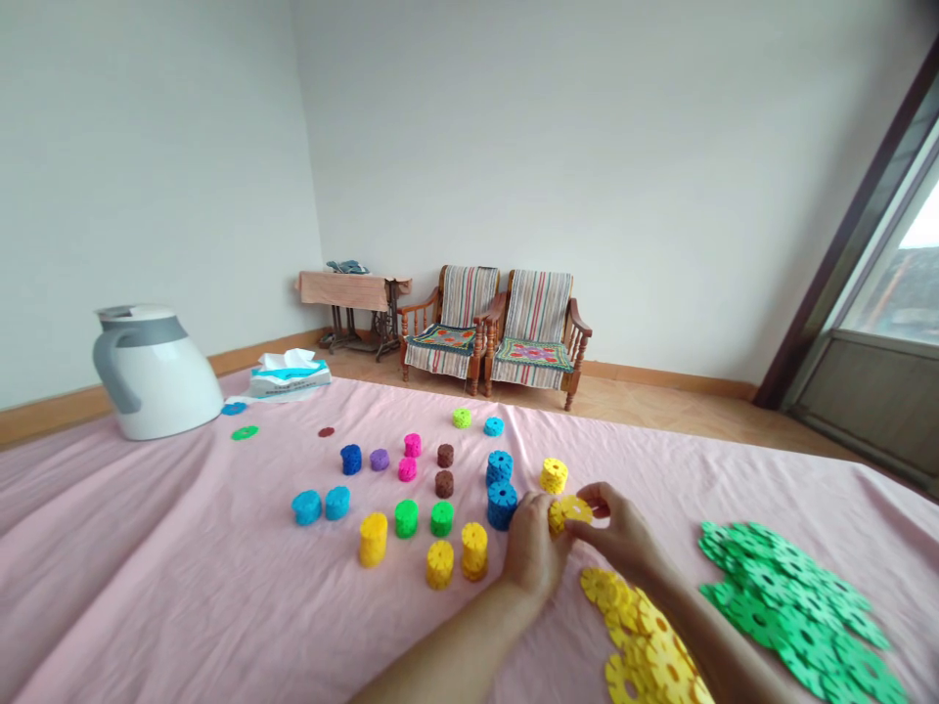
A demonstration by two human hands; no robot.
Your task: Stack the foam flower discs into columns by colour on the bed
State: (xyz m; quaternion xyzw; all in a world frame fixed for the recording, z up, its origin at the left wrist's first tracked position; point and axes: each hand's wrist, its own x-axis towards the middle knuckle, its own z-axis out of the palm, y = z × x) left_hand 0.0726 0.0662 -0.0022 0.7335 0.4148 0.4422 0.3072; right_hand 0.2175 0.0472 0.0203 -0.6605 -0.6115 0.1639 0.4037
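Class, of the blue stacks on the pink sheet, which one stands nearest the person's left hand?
The dark blue stack right beside the left hand; the other blue stack stands just behind it, farther from that hand.

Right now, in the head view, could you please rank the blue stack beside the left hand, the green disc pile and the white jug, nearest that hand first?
1. Blue stack, just left of the left hand.
2. Green disc pile, to the right.
3. White jug, far back left.

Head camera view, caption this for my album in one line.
Left hand and right hand hold a yellow notched disc beside coloured disc stacks on a pink sheet.
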